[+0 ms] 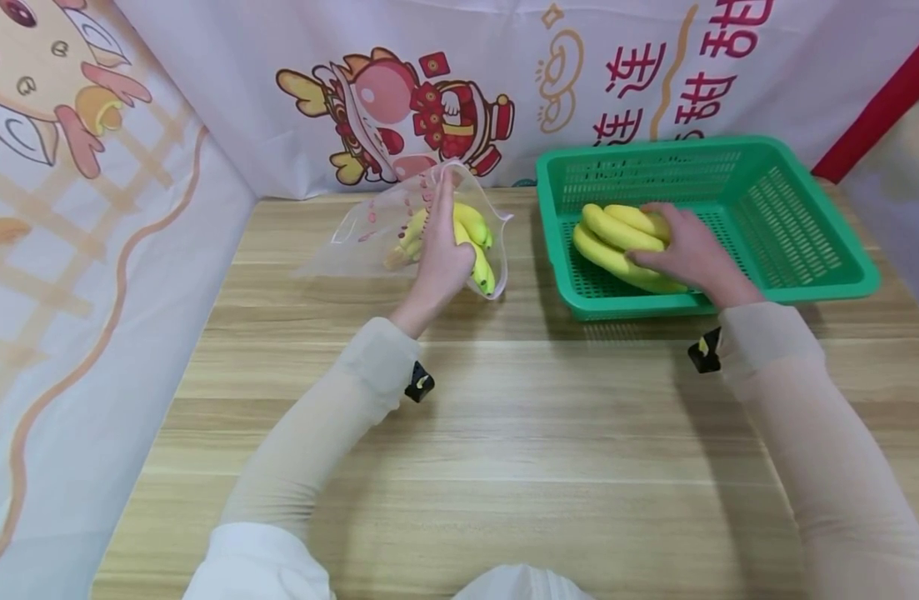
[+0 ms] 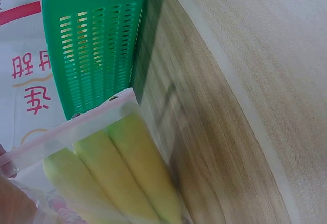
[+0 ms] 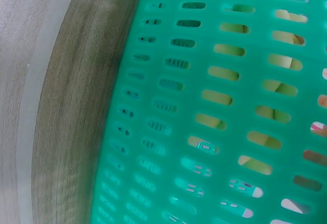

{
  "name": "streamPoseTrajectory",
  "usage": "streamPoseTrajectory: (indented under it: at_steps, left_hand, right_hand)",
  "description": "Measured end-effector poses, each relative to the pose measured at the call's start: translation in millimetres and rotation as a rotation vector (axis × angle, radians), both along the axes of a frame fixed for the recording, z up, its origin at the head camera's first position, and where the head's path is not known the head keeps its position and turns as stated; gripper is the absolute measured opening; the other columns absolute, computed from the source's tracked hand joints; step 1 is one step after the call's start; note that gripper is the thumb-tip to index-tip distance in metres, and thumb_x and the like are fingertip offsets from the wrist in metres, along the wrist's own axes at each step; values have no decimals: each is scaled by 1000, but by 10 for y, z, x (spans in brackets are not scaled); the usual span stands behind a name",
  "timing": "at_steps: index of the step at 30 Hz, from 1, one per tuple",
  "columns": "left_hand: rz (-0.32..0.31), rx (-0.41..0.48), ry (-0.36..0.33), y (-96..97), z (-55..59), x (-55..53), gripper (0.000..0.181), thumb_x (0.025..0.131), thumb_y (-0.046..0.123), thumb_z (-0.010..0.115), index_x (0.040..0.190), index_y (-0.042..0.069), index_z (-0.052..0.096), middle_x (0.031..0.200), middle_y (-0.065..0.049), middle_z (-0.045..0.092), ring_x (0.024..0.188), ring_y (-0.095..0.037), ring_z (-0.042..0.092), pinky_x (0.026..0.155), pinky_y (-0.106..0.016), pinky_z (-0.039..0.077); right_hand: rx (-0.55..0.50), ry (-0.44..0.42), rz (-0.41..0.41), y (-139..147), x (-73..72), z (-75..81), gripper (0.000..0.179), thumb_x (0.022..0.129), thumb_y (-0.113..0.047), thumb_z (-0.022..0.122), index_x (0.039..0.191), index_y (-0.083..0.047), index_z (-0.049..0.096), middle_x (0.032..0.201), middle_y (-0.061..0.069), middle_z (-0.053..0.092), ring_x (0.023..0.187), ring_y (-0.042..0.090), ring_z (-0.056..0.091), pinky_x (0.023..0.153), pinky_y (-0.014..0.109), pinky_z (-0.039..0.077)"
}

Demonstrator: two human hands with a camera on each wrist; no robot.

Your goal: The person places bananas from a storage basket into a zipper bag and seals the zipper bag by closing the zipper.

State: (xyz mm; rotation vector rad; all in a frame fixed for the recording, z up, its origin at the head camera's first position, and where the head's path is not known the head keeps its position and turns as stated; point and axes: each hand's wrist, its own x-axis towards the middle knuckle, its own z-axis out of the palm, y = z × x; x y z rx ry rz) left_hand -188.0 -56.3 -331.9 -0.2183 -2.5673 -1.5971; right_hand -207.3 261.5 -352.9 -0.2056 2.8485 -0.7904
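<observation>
Clasping bananas [image 1: 616,233], the right grip [image 1: 687,248] has their length pointing left; farther left, the left grip [image 1: 440,262] pinches the bag [image 1: 372,233].

Table [image 1: 519,450], 1. Basket [image 1: 852,284], 1. Plastic bag [image 1: 354,246], 1. Bananas in basket [image 1: 620,232], at least 3 showing. Bananas in bag [image 2: 97,178], at least 3 showing; full count hidden. Hands, 2: left hand [image 1: 440,262], 1; right hand [image 1: 687,246], 1. Sleeves [image 1: 811,425], 2. Black wrist pieces [image 1: 420,383], 2, 1 per arm.
</observation>
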Motion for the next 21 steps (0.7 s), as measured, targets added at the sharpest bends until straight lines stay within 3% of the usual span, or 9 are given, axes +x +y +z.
streamPoseTrajectory:
  at_steps: [10,21]
  left_hand:
    - [2,-17,-25,6,7,-1,94,76,-14,45,155,20,6,163,9,-2,150,-6,-3,124,-34,3]
    - [-1,1,-39,-10,13,12,94,78,-13,44,155,23,3,162,12,-6,150,-6,-5,124,-36,4]
  right_hand:
    - [-2,26,-34,-4,26,27,82,89,-51,57,151,-9,24,136,32,39,104,38,42,81,54,40]
    - [-35,68,-109,-4,35,28,86,87,-60,53,150,-9,26,135,28,43,103,35,42,72,39,35]
